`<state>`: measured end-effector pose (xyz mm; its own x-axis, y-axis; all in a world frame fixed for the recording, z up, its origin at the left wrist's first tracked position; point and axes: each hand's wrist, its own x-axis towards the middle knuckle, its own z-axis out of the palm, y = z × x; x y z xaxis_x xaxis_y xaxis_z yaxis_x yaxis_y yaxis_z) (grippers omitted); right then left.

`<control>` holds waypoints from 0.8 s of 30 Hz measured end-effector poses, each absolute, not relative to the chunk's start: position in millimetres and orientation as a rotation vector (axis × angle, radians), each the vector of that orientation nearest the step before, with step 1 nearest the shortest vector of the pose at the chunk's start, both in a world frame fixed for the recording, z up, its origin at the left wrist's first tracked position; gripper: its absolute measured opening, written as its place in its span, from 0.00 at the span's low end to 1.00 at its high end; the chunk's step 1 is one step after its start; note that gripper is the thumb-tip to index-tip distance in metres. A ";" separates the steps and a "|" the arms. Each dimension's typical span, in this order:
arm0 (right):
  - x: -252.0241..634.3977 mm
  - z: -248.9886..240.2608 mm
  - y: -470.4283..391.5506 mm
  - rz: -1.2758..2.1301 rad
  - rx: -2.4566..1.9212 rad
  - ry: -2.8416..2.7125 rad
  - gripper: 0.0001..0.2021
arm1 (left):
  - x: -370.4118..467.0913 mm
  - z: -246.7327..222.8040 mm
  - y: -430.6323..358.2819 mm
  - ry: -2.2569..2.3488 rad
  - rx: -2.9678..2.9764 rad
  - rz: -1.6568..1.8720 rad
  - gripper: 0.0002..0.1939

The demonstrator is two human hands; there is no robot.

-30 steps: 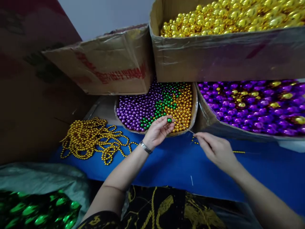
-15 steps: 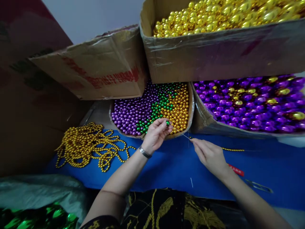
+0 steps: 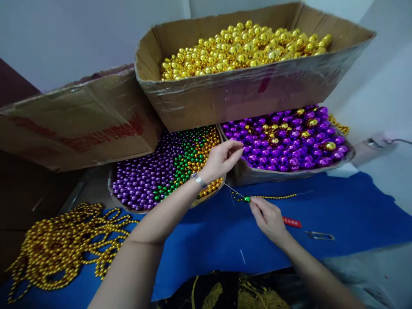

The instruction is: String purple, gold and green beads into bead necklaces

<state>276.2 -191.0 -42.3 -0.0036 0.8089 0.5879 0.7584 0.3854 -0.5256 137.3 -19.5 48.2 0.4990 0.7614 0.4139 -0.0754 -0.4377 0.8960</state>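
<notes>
My right hand (image 3: pixel 267 218) pinches a thin needle that slants up and left over the blue cloth. A shiny green bead (image 3: pixel 247 198) sits on the needle right at the fingertips. My left hand (image 3: pixel 222 161), with a metal-banded watch (image 3: pixel 198 180) on the wrist, is at the left edge of the box of large purple beads (image 3: pixel 283 148). Its thumb and fingers are bent together in a pinch against the purple beads; what lies between the tips is hidden. Below my left forearm is a box of small purple, green and gold beads (image 3: pixel 144 182).
An open carton (image 3: pixel 244 98) of gold beads stands above the lower boxes, beside another carton (image 3: pixel 80 124). Gold bead strands (image 3: pixel 58 244) lie at left. On the blue cloth (image 3: pixel 206 249) are a short gold strand (image 3: pixel 273 197), a red label (image 3: pixel 292 222) and small thread snips (image 3: pixel 320 235).
My left hand has moved right, from the small-bead box to the large purple beads. The green bead it held is now on the needle at my right hand. The view has shifted right.
</notes>
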 end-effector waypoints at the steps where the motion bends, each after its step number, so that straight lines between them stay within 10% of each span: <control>1: 278.3 -42.6 -192.7 0.084 -1.389 -1.754 0.09 | 152.8 48.5 -9.5 0.579 1.931 1.049 0.07; 24: 314.3 -52.6 -201.4 0.188 -1.450 -1.539 0.09 | 356.2 45.7 66.0 0.686 2.405 0.297 0.09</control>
<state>314.3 -201.4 -52.6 0.1869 0.8303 0.5250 0.6796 0.2766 -0.6794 356.2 66.0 45.7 0.8403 0.5403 0.0447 0.4029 -0.6775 0.6154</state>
